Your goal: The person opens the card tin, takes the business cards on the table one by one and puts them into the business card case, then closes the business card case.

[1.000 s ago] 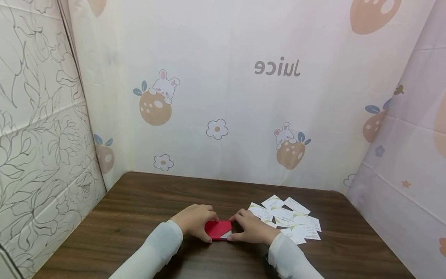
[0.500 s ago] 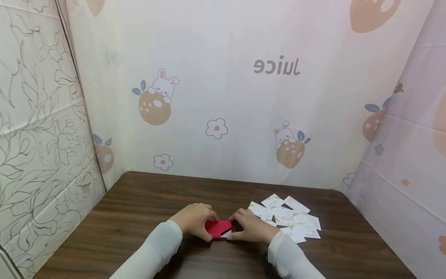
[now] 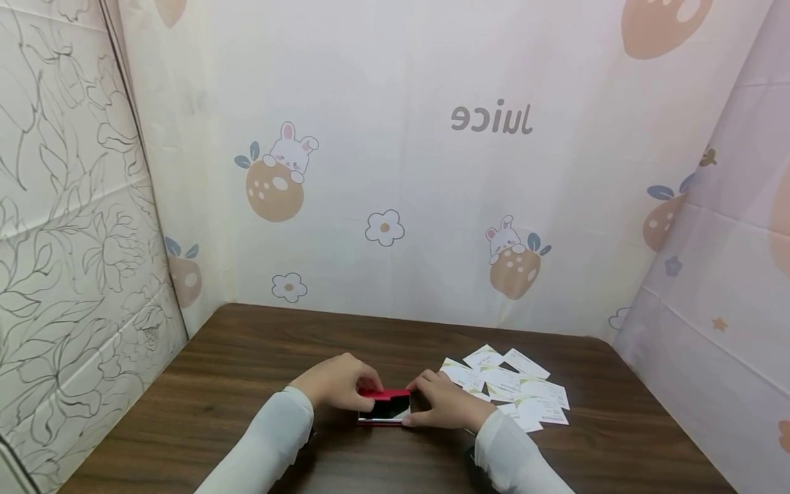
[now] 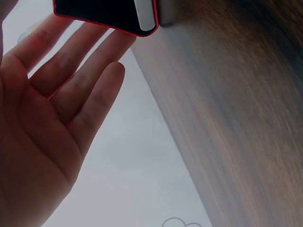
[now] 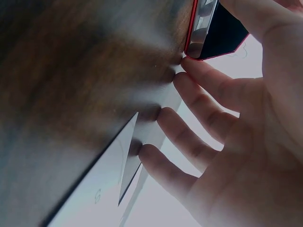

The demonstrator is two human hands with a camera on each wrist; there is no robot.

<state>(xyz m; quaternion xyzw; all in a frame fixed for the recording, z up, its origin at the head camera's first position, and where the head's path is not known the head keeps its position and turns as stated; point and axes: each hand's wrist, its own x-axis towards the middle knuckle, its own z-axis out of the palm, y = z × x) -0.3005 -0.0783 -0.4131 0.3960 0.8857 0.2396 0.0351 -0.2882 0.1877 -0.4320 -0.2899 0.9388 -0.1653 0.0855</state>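
A red card case [image 3: 387,408] lies on the table between both hands, its red lid tipped up and its black inner side showing. A silver edge runs along its front. My left hand [image 3: 336,385] pinches the lid at its left end. With thumb and fingers, my right hand [image 3: 449,405] holds the right end of the case. In the left wrist view the raised black lid [image 4: 102,9] with its red rim rests against the fingertips. The right wrist view shows the silver edge of the case [image 5: 203,28] next to the thumb; part of it is hidden.
Several white printed cards [image 3: 543,391] lie spread and overlapping on the dark wooden table [image 3: 259,343], just right of my right hand. A patterned curtain [image 3: 345,171] hangs behind the table's far edge, with others at both sides.
The lid of the card case has swung up and back, uncovering the dark inside. My left hand has shifted slightly left and up with it. The right hand has stayed in place.
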